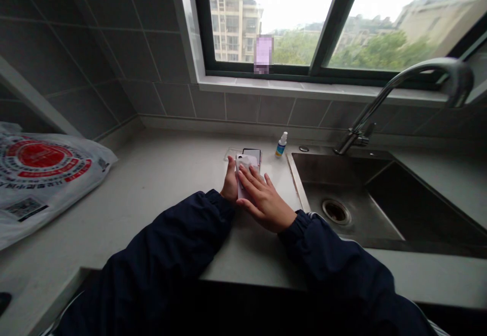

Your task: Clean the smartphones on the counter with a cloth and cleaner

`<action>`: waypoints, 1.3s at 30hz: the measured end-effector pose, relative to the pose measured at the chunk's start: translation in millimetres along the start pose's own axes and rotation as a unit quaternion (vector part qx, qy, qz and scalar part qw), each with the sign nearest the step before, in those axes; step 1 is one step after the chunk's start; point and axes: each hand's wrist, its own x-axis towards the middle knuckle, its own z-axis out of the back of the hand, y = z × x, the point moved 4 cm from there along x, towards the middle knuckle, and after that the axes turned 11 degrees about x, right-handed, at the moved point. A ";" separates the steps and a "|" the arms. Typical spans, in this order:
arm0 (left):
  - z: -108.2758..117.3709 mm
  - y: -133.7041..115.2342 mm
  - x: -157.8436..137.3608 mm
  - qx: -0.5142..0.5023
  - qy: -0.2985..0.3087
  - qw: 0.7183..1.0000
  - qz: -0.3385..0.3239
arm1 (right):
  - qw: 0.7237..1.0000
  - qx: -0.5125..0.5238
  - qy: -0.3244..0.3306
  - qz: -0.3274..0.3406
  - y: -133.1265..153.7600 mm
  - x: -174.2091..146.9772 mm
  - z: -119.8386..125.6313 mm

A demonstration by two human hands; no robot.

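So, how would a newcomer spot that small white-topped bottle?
Find the stainless-steel sink. By its far left corner, on the pale counter, stands a small blue-and-orange bottle. Its white top and upright stance distinguish it from the flat, dark-edged rectangle nearby.

A plastic bag (53, 173) lies left on the flat stone-like surface (171, 163), a rectangular metal sink (350, 183) right. Between them, a slim rectangular phone (241, 192) is in the left hand (229, 183), beneath the right hand (266, 199); a small plastic bottle (280, 146) stands behind, rightward.
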 end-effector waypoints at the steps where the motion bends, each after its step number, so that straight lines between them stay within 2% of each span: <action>1: 0.7 -0.7 0.5 0.001 0.002 1.000 -0.003 | 1.000 -0.004 -0.001 0.000 0.5 -0.2 -0.1; 8: -7.7 10.3 -3.2 -0.022 0.021 0.999 0.036 | 0.998 -0.028 -0.046 -0.024 -1.5 -0.4 1.2; 10: -12.7 14.8 -5.8 -0.038 0.024 0.999 0.024 | 0.996 -0.030 -0.072 -0.031 -4.2 -0.4 2.3; 12: -18.7 18.7 -7.5 -0.042 0.063 0.997 0.005 | 0.995 -0.028 -0.094 -0.035 -6.7 -0.5 3.8; 15: -20.0 23.1 -7.0 -0.043 0.081 0.996 -0.004 | 0.994 -0.025 -0.103 -0.032 -8.1 -0.8 4.9; 22: -17.4 21.9 -5.5 -0.046 0.070 0.996 0.000 | 0.995 -0.005 -0.094 -0.034 -6.4 -1.5 5.9; 29: -22.8 14.5 -13.5 -0.060 0.033 0.997 0.025 | 0.996 0.013 -0.082 -0.041 -6.4 -0.1 6.1; 39: -13.7 12.0 -8.6 -0.042 -0.013 0.998 0.051 | 0.998 0.023 -0.045 -0.042 -5.2 0.9 3.1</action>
